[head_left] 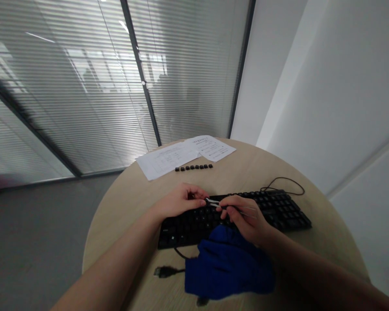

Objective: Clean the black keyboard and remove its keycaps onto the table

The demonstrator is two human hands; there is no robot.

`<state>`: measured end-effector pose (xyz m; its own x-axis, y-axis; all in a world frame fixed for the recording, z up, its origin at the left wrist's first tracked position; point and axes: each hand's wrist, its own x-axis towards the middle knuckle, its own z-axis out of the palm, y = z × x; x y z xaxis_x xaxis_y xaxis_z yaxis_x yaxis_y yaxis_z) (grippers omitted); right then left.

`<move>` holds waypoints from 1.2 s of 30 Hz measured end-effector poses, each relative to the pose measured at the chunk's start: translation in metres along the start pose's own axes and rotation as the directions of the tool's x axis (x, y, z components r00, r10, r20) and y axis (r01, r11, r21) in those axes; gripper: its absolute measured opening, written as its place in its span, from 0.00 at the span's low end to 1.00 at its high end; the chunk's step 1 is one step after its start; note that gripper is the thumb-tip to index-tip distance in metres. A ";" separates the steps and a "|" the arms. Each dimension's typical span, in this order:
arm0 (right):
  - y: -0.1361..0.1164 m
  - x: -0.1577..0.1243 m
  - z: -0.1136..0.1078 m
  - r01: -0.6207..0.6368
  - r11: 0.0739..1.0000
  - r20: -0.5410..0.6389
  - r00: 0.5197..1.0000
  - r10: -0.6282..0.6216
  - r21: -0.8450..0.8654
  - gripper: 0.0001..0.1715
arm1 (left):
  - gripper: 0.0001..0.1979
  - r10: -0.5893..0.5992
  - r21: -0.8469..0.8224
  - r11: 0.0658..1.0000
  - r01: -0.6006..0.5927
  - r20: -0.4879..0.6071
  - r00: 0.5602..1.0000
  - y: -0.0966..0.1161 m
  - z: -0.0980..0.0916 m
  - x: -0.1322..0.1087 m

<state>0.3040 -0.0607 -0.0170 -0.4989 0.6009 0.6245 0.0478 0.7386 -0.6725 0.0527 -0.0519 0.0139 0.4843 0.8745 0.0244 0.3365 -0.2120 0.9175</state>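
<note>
A black keyboard (278, 207) lies across the round table under both hands. In my right hand (248, 218) is a pair of tweezers (215, 202), its tips pointing left over the keyboard's back rows. My left hand (185, 201) is closed at those tips, with thumb and forefinger bent towards each other. What they pinch is small, dark and mostly hidden, so I cannot tell its kind. Behind the keyboard, several loose black keycaps (196, 167) stand in a row. A crumpled blue cloth (227, 268) lies in front of the keyboard, below my right hand.
Printed paper sheets (171, 157) lie at the table's far side. A USB plug (164, 271) pokes out left of the cloth. A thin cable (287, 178) loops behind the keyboard's right end. Past the round table (116, 224) stand a glass partition with blinds and a white wall.
</note>
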 end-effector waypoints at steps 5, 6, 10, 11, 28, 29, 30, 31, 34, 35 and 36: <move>-0.002 0.001 -0.001 0.019 0.999 0.019 1.000 -0.018 -0.036 0.12 | 0.14 0.002 -0.005 1.000 -0.002 -0.016 1.000 -0.001 -0.001 0.000; -0.003 0.001 -0.001 0.023 0.999 0.024 0.999 -0.022 -0.037 0.12 | 0.14 -0.001 -0.002 1.000 0.001 -0.022 1.000 -0.002 -0.001 0.000; -0.006 0.003 0.000 0.067 0.996 0.038 0.997 -0.065 -0.057 0.12 | 0.14 0.000 -0.030 1.000 -0.001 -0.042 0.999 -0.004 -0.002 0.001; -0.008 0.003 0.000 0.077 0.995 0.035 0.997 -0.075 -0.063 0.12 | 0.14 0.003 -0.054 0.999 -0.006 -0.048 0.999 -0.004 -0.002 0.001; 0.006 0.007 -0.014 0.072 0.862 -0.067 0.990 -0.122 -0.502 0.14 | 0.16 -0.044 -0.182 0.983 0.009 -0.189 0.981 -0.006 -0.002 0.004; 0.006 0.008 -0.013 0.076 0.868 -0.039 0.993 -0.110 -0.490 0.15 | 0.16 -0.047 -0.188 0.982 0.016 -0.162 0.986 -0.005 0.001 0.004; 0.005 0.008 -0.012 0.083 0.871 -0.012 0.995 -0.101 -0.485 0.15 | 0.15 -0.047 -0.194 0.981 0.019 -0.138 0.989 -0.004 0.003 0.004; 0.004 0.008 -0.011 0.091 0.869 0.014 0.995 -0.096 -0.487 0.16 | 0.15 -0.040 -0.203 0.979 0.015 -0.117 0.992 -0.002 0.004 0.004; 0.000 0.008 -0.005 0.109 0.853 0.059 0.994 -0.092 -0.510 0.15 | 0.15 0.005 -0.260 0.965 -0.027 -0.086 0.996 0.000 0.009 0.004; -0.001 0.009 -0.003 0.104 0.849 0.061 0.995 -0.084 -0.519 0.14 | 0.16 0.017 -0.282 0.958 -0.040 -0.084 0.996 0.001 0.010 0.004; -0.002 0.009 -0.001 0.093 0.843 0.060 0.996 -0.072 -0.529 0.14 | 0.17 0.027 -0.301 0.952 -0.051 -0.082 0.996 0.001 0.011 0.003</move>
<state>0.3006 -0.0567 -0.0095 -0.5517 0.5270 0.6465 0.4522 0.8403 -0.2990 0.0633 -0.0537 0.0108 0.4256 0.9012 0.0816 0.0525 -0.1147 0.9920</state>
